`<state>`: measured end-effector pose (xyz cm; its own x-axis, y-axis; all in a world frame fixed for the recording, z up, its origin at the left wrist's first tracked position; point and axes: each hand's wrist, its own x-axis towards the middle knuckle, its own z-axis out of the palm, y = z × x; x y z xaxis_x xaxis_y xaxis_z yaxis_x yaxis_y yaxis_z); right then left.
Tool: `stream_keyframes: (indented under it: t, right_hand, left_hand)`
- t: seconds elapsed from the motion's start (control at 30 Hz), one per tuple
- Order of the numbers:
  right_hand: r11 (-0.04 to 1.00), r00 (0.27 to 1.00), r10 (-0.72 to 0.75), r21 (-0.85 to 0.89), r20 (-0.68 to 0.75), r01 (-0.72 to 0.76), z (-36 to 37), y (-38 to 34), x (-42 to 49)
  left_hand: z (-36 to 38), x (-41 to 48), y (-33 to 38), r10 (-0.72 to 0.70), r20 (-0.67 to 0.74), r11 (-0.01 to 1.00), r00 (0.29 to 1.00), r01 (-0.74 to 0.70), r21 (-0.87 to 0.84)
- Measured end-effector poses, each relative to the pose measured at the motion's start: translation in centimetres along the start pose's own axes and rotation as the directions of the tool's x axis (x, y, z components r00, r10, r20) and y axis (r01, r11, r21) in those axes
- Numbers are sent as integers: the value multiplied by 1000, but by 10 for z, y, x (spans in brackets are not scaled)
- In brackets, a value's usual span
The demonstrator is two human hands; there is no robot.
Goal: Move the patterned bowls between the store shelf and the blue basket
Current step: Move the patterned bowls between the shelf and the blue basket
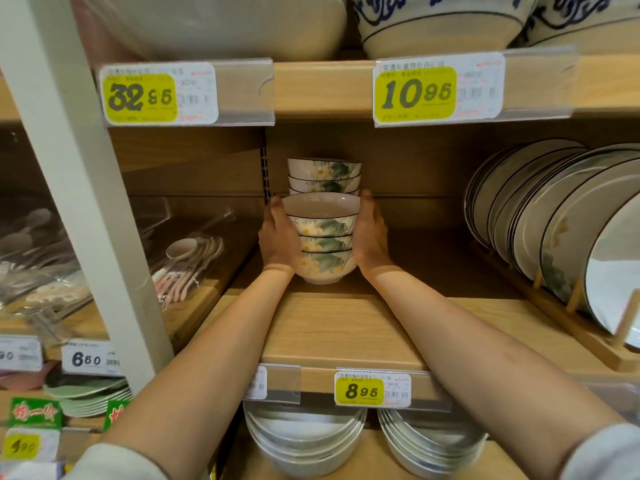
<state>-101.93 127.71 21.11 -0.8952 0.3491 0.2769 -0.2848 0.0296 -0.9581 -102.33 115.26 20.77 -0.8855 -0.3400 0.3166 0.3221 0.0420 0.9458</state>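
A stack of three white bowls with a green leaf and yellow flower pattern stands on the wooden shelf, toward its back. My left hand presses against the stack's left side and my right hand against its right side, fingers curved round the bowls. Behind it stands a second stack of the same patterned bowls, partly hidden by the front stack. The blue basket is out of view.
White plates with dark rims lean in a wooden rack at the right. Packed ceramic spoons lie at the left behind a white upright post. Large bowls sit on the shelf above, more bowl stacks below.
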Motion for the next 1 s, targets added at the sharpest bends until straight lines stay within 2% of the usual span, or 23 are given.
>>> stream_keyframes:
  t: [0.53,0.7,0.83,0.9,1.0]
  right_hand:
    - [999,1000,-2,-49,29,3,-3,-1,-2]
    - [992,989,31,-126,147,-12,-19,-11,-2]
    - [975,993,113,-198,47,-102,-42,-32,-1]
    - [981,987,156,-120,44,-150,-55,-46,-9]
    - [983,984,154,82,93,-162,-76,-64,-38]
  left_hand:
    - [-3,0,4,-35,8,998,999,36,-55]
    - [-12,6,25,-104,50,991,993,99,88]
    - [-22,4,51,-122,12,991,992,121,64]
    - [-23,-7,65,-89,-12,994,996,89,58]
    - [-28,-35,81,-151,-55,982,987,156,102]
